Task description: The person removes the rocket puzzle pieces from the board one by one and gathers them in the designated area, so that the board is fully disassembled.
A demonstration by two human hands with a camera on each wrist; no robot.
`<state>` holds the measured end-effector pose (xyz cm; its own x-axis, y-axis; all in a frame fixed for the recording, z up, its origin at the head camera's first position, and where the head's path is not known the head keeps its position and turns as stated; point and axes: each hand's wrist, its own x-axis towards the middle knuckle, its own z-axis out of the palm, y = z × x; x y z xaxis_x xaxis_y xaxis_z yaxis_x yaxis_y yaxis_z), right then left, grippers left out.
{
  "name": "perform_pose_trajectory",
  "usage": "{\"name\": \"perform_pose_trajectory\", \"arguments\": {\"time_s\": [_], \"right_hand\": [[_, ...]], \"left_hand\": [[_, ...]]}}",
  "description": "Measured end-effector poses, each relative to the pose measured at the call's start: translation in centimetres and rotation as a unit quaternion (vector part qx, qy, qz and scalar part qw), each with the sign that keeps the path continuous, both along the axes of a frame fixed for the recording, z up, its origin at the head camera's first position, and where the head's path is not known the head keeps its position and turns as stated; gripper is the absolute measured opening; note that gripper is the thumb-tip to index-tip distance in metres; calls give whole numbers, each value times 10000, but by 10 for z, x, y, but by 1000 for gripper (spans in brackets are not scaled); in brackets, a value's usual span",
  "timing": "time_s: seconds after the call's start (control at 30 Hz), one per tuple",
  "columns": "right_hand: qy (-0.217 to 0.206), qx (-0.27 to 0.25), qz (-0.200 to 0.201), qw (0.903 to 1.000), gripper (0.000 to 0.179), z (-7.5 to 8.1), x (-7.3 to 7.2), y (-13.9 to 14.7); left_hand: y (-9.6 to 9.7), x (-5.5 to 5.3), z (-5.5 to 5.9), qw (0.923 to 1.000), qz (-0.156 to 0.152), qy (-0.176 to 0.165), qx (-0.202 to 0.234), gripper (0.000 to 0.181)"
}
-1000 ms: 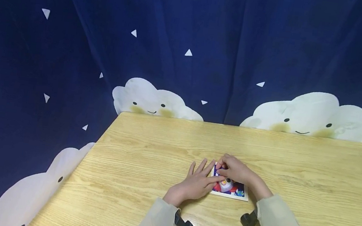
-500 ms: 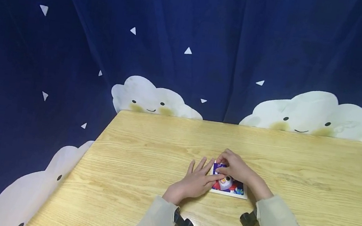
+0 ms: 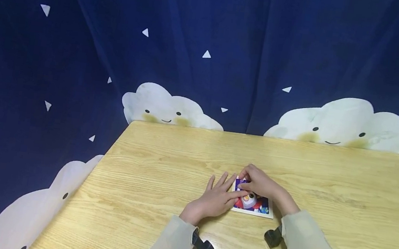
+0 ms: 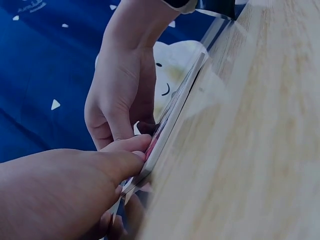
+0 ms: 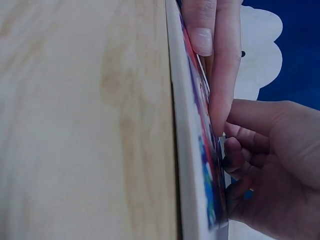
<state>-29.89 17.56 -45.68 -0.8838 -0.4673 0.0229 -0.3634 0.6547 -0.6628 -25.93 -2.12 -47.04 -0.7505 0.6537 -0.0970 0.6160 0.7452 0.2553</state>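
On the table lies a small white-edged picture board with a purple and red cartoon scene, a round white face in it. My left hand lies at its left side, fingers spread and straight, the index finger resting on the picture. Over the board's far left corner is my right hand, thumb and fingers bent down to the surface, fingertips a little apart; whether they pinch a piece I cannot tell. In the left wrist view, the right thumb points down beside the left index finger. The right wrist view shows the board's thick pale edge.
The light wooden table reaches back to a dark blue curtain with white triangles and smiling clouds. A black wrist mount is strapped at the left cuff, another mount at the right.
The right fingertips have spread apart from the thumb, toward the board's far edge, showing more purple picture. The left hand stays in place; the view has tilted slightly.
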Motion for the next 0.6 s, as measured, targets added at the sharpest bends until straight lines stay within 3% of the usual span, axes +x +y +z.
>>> {"name": "perform_pose_trajectory", "arguments": {"time_s": [0.4, 0.6], "right_hand": [[-473, -133, 84, 9988, 11, -1, 3, 1], [-272, -257, 143, 9992, 14, -2, 2, 4]], "left_hand": [[0, 2, -2, 10000, -9, 42, 26, 41], [0, 1, -2, 10000, 63, 56, -39, 41]]}}
